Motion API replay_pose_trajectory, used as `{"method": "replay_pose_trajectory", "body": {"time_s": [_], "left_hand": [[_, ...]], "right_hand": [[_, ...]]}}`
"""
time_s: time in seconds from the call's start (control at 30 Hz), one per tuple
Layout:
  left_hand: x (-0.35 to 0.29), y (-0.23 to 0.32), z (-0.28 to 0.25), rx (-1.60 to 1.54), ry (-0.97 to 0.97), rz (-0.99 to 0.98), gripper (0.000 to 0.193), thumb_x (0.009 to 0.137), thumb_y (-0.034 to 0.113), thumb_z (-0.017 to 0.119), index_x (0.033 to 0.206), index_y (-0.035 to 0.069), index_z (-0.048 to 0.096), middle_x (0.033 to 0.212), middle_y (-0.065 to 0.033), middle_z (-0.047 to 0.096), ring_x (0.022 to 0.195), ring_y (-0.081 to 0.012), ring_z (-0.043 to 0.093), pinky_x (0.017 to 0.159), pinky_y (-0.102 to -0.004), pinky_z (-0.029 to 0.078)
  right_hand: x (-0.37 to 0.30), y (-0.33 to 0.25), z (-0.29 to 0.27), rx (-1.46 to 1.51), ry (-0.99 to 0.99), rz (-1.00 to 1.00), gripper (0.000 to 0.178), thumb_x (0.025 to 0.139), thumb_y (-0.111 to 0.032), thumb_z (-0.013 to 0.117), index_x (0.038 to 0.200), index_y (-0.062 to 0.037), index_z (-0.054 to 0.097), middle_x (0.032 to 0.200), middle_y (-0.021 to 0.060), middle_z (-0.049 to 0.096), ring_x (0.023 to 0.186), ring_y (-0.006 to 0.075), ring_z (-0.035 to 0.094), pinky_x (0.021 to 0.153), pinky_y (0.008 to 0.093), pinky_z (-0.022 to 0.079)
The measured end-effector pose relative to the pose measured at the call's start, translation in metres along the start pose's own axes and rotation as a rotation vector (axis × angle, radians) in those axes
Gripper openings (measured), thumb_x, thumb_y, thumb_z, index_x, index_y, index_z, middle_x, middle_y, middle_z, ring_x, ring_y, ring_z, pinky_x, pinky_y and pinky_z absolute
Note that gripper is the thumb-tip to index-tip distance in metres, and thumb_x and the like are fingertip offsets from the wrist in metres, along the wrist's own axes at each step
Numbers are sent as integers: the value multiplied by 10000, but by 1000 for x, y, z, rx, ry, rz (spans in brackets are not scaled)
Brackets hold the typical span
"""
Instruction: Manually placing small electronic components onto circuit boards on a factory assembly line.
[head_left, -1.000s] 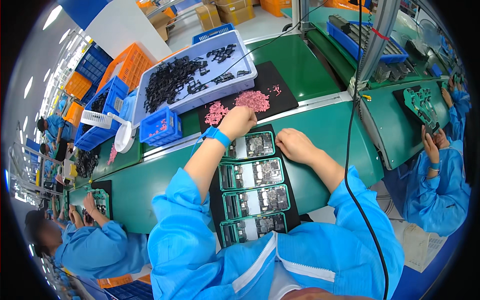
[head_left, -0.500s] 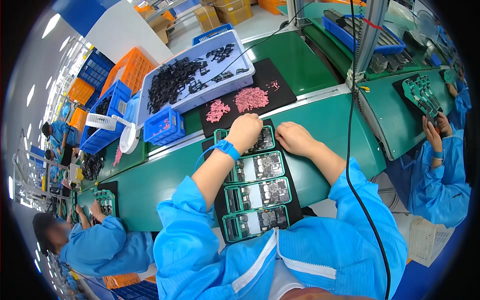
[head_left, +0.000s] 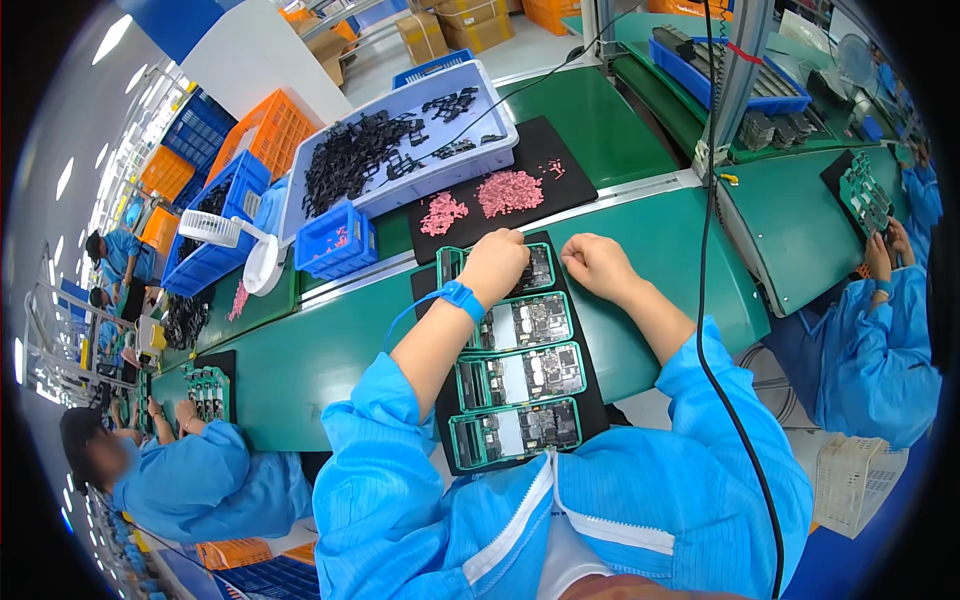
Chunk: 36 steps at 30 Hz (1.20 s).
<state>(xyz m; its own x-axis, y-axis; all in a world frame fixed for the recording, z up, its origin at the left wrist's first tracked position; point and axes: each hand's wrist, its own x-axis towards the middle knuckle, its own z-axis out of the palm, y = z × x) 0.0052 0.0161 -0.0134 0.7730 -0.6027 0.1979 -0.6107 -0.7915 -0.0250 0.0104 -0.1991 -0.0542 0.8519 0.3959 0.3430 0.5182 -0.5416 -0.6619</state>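
Four-sided green frames with circuit boards inside lie in a column on a black mat (head_left: 592,402) before me. My left hand (head_left: 497,262), with a blue strap on its wrist, rests over the farthest framed board (head_left: 538,268), covering its middle. Its fingers are bent and closed, and whatever is between them is hidden. Just right of the mat, my right hand (head_left: 597,265) hovers or rests at the green worktop with curled fingers; I cannot make out anything in them. Nearer to me are a second framed board (head_left: 540,320), a third framed board (head_left: 553,371) and the nearest framed board (head_left: 545,430).
Beyond my hands, pink small pieces (head_left: 510,193) lie heaped on a black pad (head_left: 572,184). A white tub (head_left: 440,164) of black parts, a small blue bin (head_left: 337,243) and a white fan (head_left: 262,265) stand farther left. A black cable (head_left: 703,300) hangs at right. Co-workers sit on both sides.
My right hand has shifted slightly right, away from the farthest framed board. My left hand stays over that board. The whole view has shifted a little.
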Motion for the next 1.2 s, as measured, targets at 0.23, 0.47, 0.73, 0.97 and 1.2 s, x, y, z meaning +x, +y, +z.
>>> {"method": "replay_pose_trajectory", "body": {"time_s": [0.23, 0.47, 0.73, 0.97, 1.2], "left_hand": [[-15, -7, -11, -101, 130, 47, 117, 720, 110, 637, 810, 81, 705, 827, -95, 609, 860, -268, 602, 755, -364, 485], [-79, -48, -21, -424, 744, -580, 77, 826, 76, 633, 856, 24, 680, 846, -149, 643, 801, -315, 626, 717, -371, 504], [-168, -60, 32, -403, 624, -829, 81, 808, 62, 639, 870, 28, 678, 822, -132, 630, 693, -267, 628, 652, -363, 508], [-169, -56, 29, -450, 661, -798, 60, 801, 41, 640, 852, 20, 663, 834, -112, 616, 694, -242, 620, 643, -346, 501], [-170, -56, 29, -435, 662, -796, 49, 792, 44, 647, 833, 18, 655, 846, -114, 616, 724, -272, 616, 654, -359, 502]], "right_hand": [[-7, -33, 2, 65, -168, -81, 80, 781, -144, 653, 796, -65, 655, 754, 113, 644, 704, 290, 633, 633, 394, 501], [-13, -47, 5, -117, -241, -301, 67, 769, -129, 639, 748, -66, 628, 754, 107, 639, 752, 305, 634, 662, 414, 505], [-9, -59, 7, -429, -239, -467, 46, 730, -92, 609, 706, -57, 592, 723, 102, 618, 748, 300, 626, 694, 407, 508], [-21, -64, 0, -504, -301, -496, 85, 717, -105, 593, 757, -38, 626, 701, 92, 613, 735, 280, 626, 695, 394, 509], [-21, -73, -9, -422, -389, -353, 184, 781, -110, 571, 890, -40, 701, 767, 107, 673, 702, 292, 652, 631, 404, 519]]}}
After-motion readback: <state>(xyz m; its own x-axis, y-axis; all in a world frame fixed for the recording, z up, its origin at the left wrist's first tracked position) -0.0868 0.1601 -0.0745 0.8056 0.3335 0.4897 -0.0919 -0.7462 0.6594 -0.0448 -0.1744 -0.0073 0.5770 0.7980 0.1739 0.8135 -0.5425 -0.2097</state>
